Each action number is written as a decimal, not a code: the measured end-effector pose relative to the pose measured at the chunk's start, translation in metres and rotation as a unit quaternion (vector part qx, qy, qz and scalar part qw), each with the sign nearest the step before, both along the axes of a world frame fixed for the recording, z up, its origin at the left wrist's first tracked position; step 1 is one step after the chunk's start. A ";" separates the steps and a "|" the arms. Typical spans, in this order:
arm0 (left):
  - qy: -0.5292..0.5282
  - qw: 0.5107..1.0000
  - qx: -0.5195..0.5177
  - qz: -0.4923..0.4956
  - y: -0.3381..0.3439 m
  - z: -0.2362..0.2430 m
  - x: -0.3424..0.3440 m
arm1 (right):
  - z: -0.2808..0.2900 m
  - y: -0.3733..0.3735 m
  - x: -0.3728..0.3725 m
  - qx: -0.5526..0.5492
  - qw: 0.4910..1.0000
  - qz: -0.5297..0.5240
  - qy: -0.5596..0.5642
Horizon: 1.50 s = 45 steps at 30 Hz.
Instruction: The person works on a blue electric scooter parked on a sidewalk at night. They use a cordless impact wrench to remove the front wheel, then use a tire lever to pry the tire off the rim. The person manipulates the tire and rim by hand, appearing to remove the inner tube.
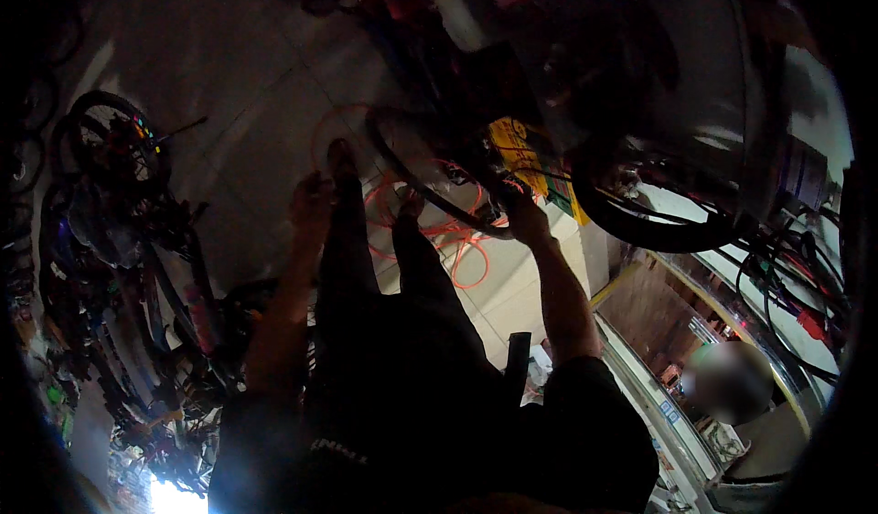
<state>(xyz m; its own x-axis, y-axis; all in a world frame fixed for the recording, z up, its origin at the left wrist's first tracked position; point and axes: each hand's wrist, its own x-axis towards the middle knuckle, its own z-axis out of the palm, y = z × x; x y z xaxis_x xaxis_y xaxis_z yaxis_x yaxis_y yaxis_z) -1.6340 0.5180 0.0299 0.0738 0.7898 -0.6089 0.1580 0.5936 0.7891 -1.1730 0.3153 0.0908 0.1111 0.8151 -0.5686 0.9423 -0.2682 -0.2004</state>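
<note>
My right hand (526, 219) is closed on the lower end of a black bicycle tyre (416, 185) that arcs up to the left over the pale floor. My left hand (311, 205) is raised beside my left leg (343, 240), close to my shoe (341, 159). Its fingers look curled, and the dim light hides whether they hold anything. A thin orange loop (320, 130) lies just above that hand. Both my legs, in dark trousers, stretch up the middle of the picture.
Coils of orange hose (457, 240) lie on the floor under the tyre. Several bicycles (119, 240) stand packed at the left. A second wheel (658, 226) and a large silver body (713, 102) fill the upper right, with a yellow object (512, 144) beside them. A person is at the lower right.
</note>
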 end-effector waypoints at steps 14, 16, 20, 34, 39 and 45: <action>0.037 0.998 0.033 -0.034 -0.038 0.018 0.012 | -0.016 0.017 0.054 -0.067 0.976 -0.074 -0.194; 0.059 0.996 0.032 -0.051 -0.040 0.006 0.004 | 0.005 0.043 0.037 -0.126 0.968 -0.060 -0.208; 0.050 0.996 -0.019 -0.067 -0.032 0.011 0.008 | -0.068 -0.015 0.074 -0.015 0.979 -0.041 -0.197; -0.026 0.999 0.012 -0.026 -0.045 -0.007 -0.007 | -0.069 0.132 0.002 0.254 0.933 0.122 -0.223; -0.007 1.000 0.004 0.006 -0.037 0.017 -0.001 | -0.080 0.204 0.000 0.264 0.949 -0.055 -0.161; 0.102 0.993 -0.038 -0.049 -0.027 0.023 -0.017 | -0.073 0.269 0.011 0.205 0.959 -0.152 -0.125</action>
